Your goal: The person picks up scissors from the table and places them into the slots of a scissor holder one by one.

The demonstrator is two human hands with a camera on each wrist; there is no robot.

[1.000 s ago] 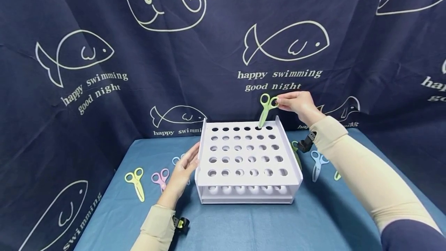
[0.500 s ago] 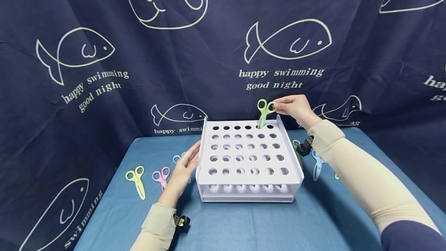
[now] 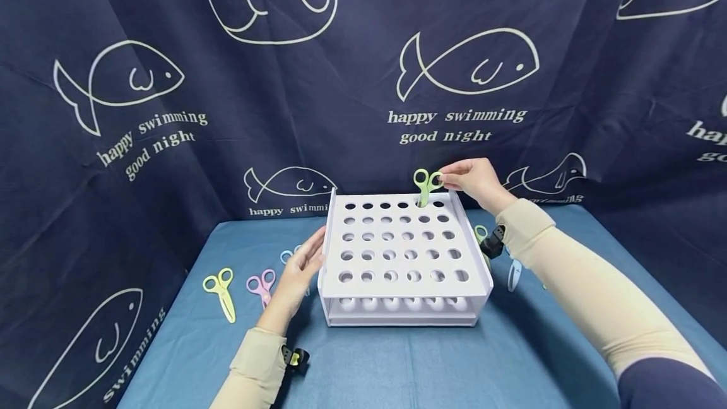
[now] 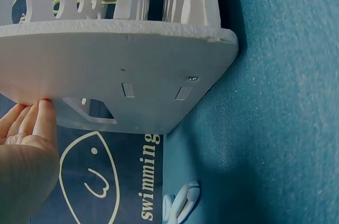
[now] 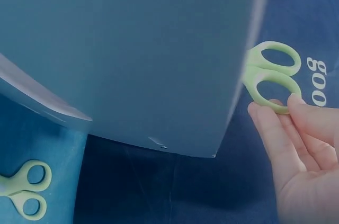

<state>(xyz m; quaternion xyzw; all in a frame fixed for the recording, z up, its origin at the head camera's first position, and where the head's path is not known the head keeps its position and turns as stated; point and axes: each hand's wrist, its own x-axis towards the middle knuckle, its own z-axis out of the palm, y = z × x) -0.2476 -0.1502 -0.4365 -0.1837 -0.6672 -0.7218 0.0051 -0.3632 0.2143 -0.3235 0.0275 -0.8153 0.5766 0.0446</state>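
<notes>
A white rack (image 3: 377, 289) with rows of round holes stands in the middle of the table in the head view. Between thumb and fingertips, my right hand (image 3: 474, 180) pinches one handle loop of light green scissors (image 3: 423, 190). Their blades point down into a back-row hole, second from the right, and the loops stay above the board. In the right wrist view, the rack's side hides the blades while the loops (image 5: 254, 69) show beyond it. My left hand (image 3: 298, 275) rests with extended fingers against the rack's left side wall (image 4: 79, 60).
Left of the rack lie yellow scissors (image 3: 225, 298), pink scissors (image 3: 264, 292) and blue scissors (image 3: 286, 256) partly behind my left hand. On the right are green scissors (image 3: 481, 232) and light blue scissors (image 3: 514, 275), partly covered by my arm. A dark printed curtain (image 3: 363, 93) hangs behind.
My right hand has lowered the green scissors, moving slightly left, and their blades have sunk deeper into the back-row hole. The left hand has stayed against the rack.
</notes>
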